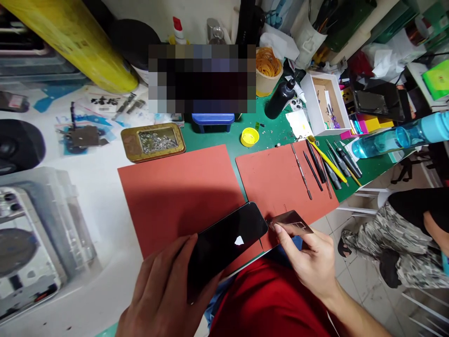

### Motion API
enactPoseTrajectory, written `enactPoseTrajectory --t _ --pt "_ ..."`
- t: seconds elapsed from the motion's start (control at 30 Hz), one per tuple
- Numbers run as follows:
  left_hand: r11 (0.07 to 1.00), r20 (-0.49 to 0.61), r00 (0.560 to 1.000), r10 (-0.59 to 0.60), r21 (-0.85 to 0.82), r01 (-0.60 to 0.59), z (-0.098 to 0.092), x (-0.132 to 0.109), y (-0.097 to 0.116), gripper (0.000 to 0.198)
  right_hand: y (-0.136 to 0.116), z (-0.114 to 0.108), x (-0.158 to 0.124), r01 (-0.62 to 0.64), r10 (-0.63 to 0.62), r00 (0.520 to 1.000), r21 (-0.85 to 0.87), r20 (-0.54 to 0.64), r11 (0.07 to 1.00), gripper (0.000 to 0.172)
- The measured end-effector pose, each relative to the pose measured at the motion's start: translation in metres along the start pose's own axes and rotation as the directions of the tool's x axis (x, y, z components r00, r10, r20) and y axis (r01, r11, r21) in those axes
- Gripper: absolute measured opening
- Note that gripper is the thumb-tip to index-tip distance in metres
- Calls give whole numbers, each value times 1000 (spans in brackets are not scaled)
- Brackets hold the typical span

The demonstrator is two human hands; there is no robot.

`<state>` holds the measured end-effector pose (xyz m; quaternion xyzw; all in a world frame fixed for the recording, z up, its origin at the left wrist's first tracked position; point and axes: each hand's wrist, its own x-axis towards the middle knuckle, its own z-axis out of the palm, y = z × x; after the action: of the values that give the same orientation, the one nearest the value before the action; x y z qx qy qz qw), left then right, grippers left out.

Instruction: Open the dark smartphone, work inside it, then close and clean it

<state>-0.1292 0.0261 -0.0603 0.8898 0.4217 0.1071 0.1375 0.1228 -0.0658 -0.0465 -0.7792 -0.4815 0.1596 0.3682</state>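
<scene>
A smartphone (224, 248) with a dark glossy screen is gripped by its left end in my left hand (157, 285), tilted above the red mats. A small white patch shows on the screen. Between the thumb and fingers of my right hand (308, 262) is a thin, shiny metal card (293, 221). Its tip lies close to the phone's right end; whether the two touch I cannot tell. Under the phone are a left red mat (175, 187) and a right red mat (266, 173).
Several tools, among them a yellow brush (328, 161), lie on the right mat's far side. Behind stand a yellow cap (249, 136), a black bottle (279, 99) and a tin of screws (153, 141). A blue water bottle (393, 138) lies right. Another person's leg (396, 234) shows beyond.
</scene>
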Motion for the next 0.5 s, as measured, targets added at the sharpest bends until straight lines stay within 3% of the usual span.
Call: enactPoseTrajectory --t 0.13,0.3,0.5 --pt "1000 26 1000 13 -18 -12 2 -2 -3 58 -2 1 0 15 -15 1000 -2 2 1000 11" --pt "998 -25 999 39 -38 -40 6 -4 -8 61 -5 1 4 44 -44 999 -19 5 999 14" --pt "999 -34 999 14 -35 -15 5 -2 -5 58 -10 0 5 146 -140 988 -104 65 984 18"
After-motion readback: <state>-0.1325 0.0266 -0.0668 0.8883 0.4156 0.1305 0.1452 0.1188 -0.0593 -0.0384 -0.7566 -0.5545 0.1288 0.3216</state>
